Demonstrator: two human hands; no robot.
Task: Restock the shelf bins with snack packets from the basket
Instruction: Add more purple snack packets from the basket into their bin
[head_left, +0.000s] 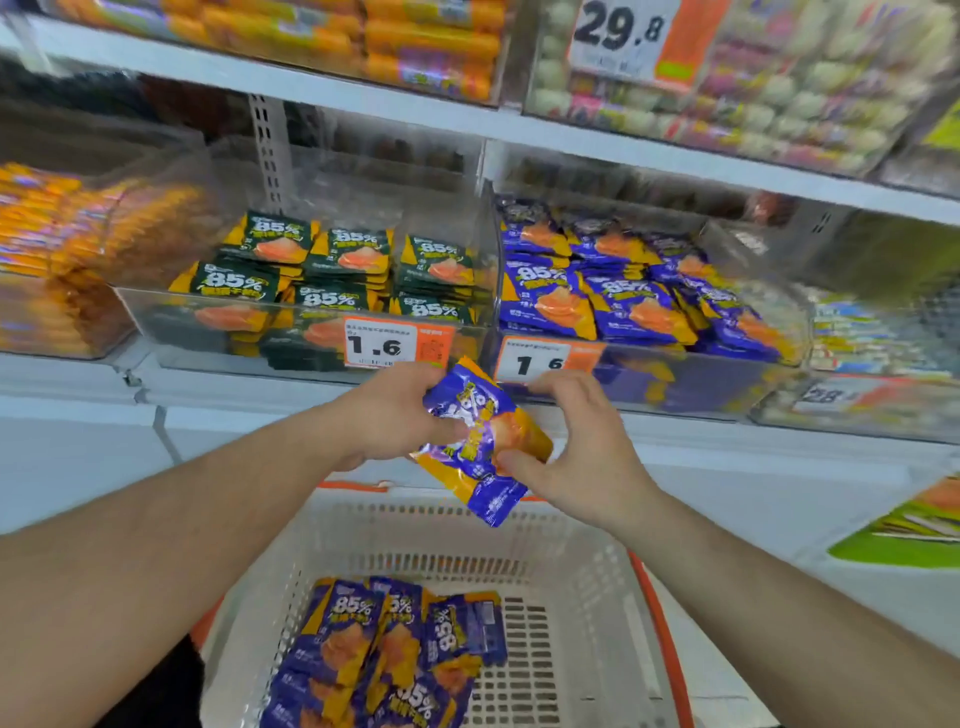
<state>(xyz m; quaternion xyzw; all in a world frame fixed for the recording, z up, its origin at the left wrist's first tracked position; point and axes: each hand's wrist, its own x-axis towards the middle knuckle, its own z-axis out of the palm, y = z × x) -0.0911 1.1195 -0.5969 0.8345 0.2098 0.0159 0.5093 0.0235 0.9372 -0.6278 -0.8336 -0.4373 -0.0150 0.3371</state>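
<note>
Purple-and-orange snack packets (480, 447), glossy and crinkled, sat between your hands above the white slotted basket (582, 561), your left hand (389, 415) gripping them and your right hand (576, 447) pinching their lower edge.

shop | price tags (381, 343) | stocked shelf bins (306, 332) | basket (587, 571)
</note>
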